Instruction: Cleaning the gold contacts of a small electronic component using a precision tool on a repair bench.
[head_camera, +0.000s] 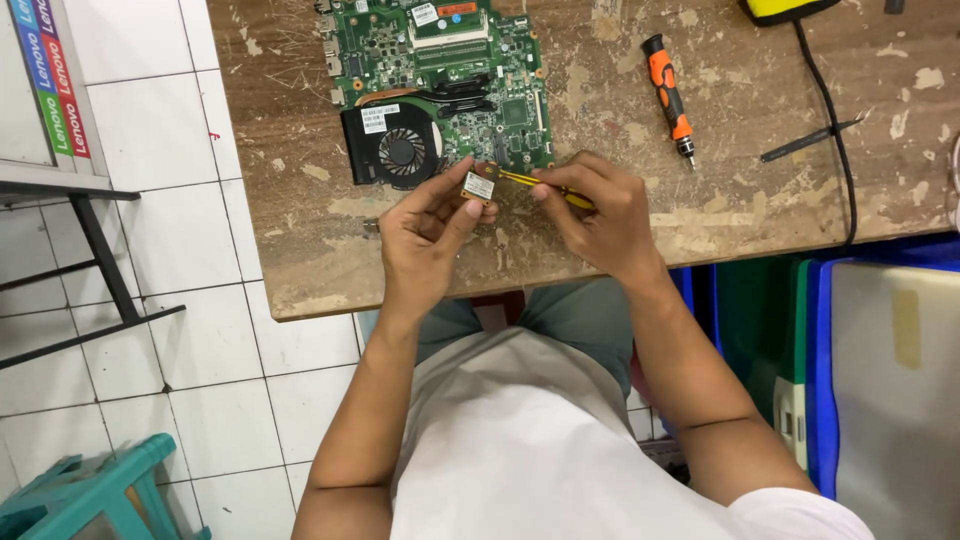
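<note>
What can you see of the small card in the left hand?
The card is a small, flat, roughly square circuit module with a white label on its upper face and gold-brown edges. It is held just above the wooden table, in front of the green motherboard and beside its black fan. The left hand pinches it between thumb and fingers. The tip of a yellow tool, held by the right hand, meets its right edge. Finer detail is too small to tell.

Worn wood, green boards, plastic tools

The table is rough, chipped wood with matt patches; the motherboard looks green and slightly glossy, its fan black plastic; the screwdriver has orange plastic; the floor is smooth white tile.
</note>
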